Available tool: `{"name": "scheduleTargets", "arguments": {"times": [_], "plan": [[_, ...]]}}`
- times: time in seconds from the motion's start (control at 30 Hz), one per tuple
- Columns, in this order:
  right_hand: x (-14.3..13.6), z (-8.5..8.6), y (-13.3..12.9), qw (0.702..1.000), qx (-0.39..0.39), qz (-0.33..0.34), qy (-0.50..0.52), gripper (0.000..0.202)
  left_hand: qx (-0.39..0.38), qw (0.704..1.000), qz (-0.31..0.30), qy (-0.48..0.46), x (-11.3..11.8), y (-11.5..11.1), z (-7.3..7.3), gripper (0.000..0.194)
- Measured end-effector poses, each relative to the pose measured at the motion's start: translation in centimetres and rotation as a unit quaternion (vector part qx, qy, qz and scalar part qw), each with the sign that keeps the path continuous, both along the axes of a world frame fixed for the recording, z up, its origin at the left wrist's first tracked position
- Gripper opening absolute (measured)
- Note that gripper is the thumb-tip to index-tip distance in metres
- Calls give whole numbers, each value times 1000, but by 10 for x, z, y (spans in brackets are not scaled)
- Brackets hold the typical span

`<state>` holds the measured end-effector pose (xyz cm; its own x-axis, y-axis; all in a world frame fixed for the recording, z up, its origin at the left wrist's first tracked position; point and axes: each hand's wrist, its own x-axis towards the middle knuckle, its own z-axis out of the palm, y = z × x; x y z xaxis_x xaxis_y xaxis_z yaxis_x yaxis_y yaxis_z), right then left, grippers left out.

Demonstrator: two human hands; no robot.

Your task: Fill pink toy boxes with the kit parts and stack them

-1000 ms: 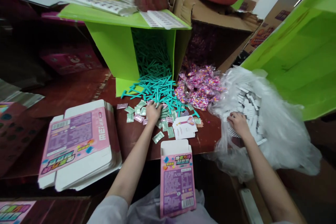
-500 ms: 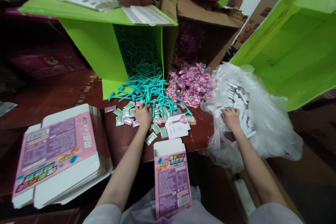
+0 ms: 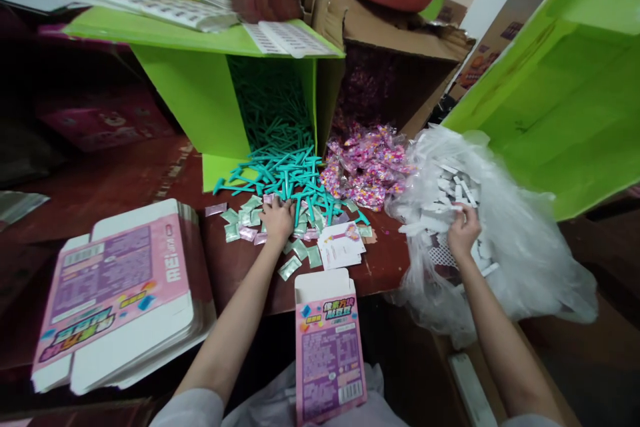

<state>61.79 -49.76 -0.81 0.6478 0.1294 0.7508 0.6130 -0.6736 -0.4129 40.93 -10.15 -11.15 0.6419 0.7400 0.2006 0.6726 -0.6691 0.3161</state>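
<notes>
Two bare forearms, short light grey sleeves [image 3: 193,410], no rings or watch visible

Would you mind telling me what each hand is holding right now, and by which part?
The right hand pinches a white piece in the plastic bag by its end. The left hand rests on the sachets; whether it grips any cannot be told.

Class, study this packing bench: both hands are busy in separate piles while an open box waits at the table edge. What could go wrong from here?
1. The open pink box overhangs the table edge unheld; a nudge might tip it off.
2. The left hand rests where teal sticks and small sachets overlap, so it could grab the wrong piece.
3. The right hand digs in a loose plastic bag of white pieces; some may spill.
</notes>
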Motion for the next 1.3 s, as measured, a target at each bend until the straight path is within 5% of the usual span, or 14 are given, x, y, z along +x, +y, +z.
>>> {"name": "scheduleTargets", "arguments": {"times": [0.13, 0.23, 0.3, 0.37, 0.47, 0.57, 0.67, 0.83, 1.03, 1.17, 1.3], "plan": [[-10, 26, 38, 976, 216, -15, -32, 24, -4, 999, -3, 36, 4, 5, 4, 46], [-18, 31, 66, 971, 225, 15, -83, 27, -38, 999, 20, 33, 6, 13, 8, 46], [-24, 26, 84, 989, 113, 52, -84, 29, -51, 998, 26, 25, 5, 19, 8, 45], [-29, 16, 102, 991, -83, 103, -26, 31, -56, 998, 21, 13, 1, 22, 6, 43], [-33, -1, 131, 927, -343, 116, 101, 32, -65, 998, 7, -15, -7, 24, 1, 39], [-30, -18, 156, 878, -440, 93, 163, 38, -73, 996, -4, -51, -17, 24, -5, 36], [-24, -31, 166, 869, -450, 97, 182, 40, -86, 992, -9, -90, -30, 27, -8, 37], [-24, -37, 162, 886, -411, 98, 190, 28, -119, 986, -20, -111, -43, 34, -8, 29], [-23, -22, 150, 924, -315, 72, 204, 34, -163, 983, -12, -81, -34, 40, 3, 9], [-30, -2, 137, 974, -129, 68, 172, 33, -167, 981, -3, -103, -31, 40, 17, 13], [-57, 17, 116, 991, 61, 77, 89, 30, -152, 967, -18, -203, -57, 18, 41, 17]]}}
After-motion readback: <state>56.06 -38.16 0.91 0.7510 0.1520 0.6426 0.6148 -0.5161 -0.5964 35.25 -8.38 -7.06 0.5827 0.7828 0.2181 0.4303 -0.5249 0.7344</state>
